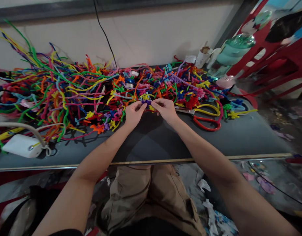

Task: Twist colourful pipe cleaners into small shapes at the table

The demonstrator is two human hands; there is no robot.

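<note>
Bare forearms reach over the dark surface (155, 144), where the left hand (134, 114) and right hand (166, 110) pinch a purple fuzzy piece (148, 102) between nearly closed fingertips. Scissors (207, 119) lie beside the right hand.

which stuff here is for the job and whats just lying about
Seems part of the job:
purple fuzzy piece, between left hand and right hand
heap of coloured fuzzy stems
scissors, probably

Seems just lying about:
white box
green-tinted bottle
white cup
</note>
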